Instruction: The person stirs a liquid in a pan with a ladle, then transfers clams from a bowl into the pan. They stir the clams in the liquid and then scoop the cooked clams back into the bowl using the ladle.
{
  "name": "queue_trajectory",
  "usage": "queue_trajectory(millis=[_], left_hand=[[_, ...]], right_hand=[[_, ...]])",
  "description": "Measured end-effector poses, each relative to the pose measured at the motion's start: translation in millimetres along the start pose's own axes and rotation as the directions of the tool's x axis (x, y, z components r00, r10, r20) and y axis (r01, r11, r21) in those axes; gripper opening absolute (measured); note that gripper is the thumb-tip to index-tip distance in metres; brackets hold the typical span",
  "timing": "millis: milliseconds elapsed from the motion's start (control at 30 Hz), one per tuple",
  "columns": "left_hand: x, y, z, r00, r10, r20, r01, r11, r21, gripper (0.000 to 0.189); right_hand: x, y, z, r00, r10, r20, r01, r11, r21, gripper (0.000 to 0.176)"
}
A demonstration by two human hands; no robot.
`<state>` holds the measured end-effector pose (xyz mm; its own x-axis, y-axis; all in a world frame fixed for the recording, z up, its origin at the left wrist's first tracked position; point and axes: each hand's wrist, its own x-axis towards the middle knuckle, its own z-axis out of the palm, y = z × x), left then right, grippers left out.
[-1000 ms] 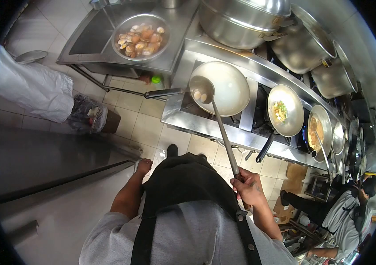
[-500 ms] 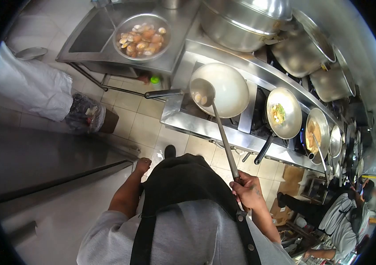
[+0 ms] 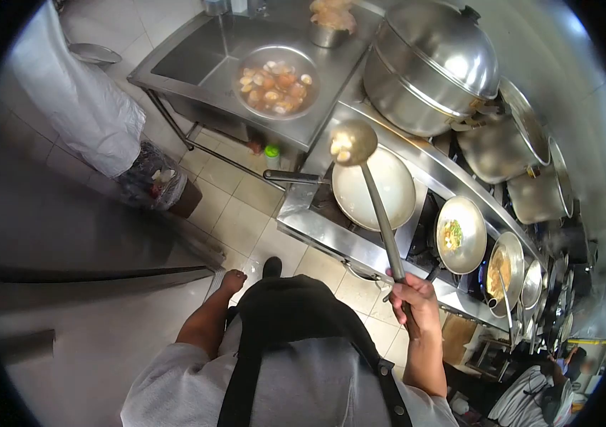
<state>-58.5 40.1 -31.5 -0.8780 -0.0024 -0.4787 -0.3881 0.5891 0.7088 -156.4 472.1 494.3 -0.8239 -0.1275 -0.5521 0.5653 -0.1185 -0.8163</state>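
My right hand (image 3: pixel 417 302) grips the long handle of a ladle (image 3: pixel 382 217). The ladle's bowl hangs over the back edge of a large pale wok (image 3: pixel 377 196) and holds a few pale pieces, perhaps clams. The wok rests on the stove with its black handle pointing left. Beyond it, a steel bowl (image 3: pixel 278 112) of clams in liquid stands on the sink counter. My left hand (image 3: pixel 232 282) hangs low at my side with its fingers curled, and nothing shows in it.
On the stove to the right are a pan (image 3: pixel 461 249) with chopped greens and another pan (image 3: pixel 503 274) with brown food. A big lidded steamer pot (image 3: pixel 424 78) stands behind. A lined bin (image 3: pixel 182 196) is at left. A co-worker (image 3: pixel 530 398) is at lower right.
My right hand has raised the ladle and swung it toward the back, off the wok's left inner side. The view has shifted, and my left hand stays low.
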Motion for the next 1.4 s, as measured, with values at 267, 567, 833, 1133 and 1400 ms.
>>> queue_trajectory(millis=[267, 567, 833, 1133, 1400], left_hand=[[-22.1, -21.5, 0.4, 0.981, 0.176, -0.085, -0.171, 0.984, 0.056, 0.010], [-36.0, -6.9, -20.8, 0.966, 0.235, 0.107, -0.254, 0.795, 0.550, 0.011], [-21.8, 21.8, -28.3, 0.998, 0.020, 0.066, -0.027, 0.994, 0.106, 0.015], [-3.7, 63.0, -33.4, 0.966, -0.238, 0.099, 0.247, 0.966, -0.083, 0.028], [5.2, 41.9, -34.0, 0.994, 0.019, 0.109, -0.019, 1.000, -0.005, 0.032]], right_hand=[[86.3, -36.7, 79.2, 0.960, -0.226, 0.166, 0.280, 0.786, -0.551, 0.023], [108.8, -13.2, 69.5, 0.749, -0.612, 0.254, 0.465, 0.211, -0.860, 0.040], [31.2, 8.5, -4.5, 0.942, -0.292, -0.164, 0.150, 0.805, -0.573, 0.032], [37.6, 79.7, -78.6, 0.928, -0.184, -0.323, -0.003, 0.865, -0.501, 0.014], [45.5, 104.5, -98.8, 0.959, -0.091, -0.269, -0.034, 0.903, -0.429, 0.016]])
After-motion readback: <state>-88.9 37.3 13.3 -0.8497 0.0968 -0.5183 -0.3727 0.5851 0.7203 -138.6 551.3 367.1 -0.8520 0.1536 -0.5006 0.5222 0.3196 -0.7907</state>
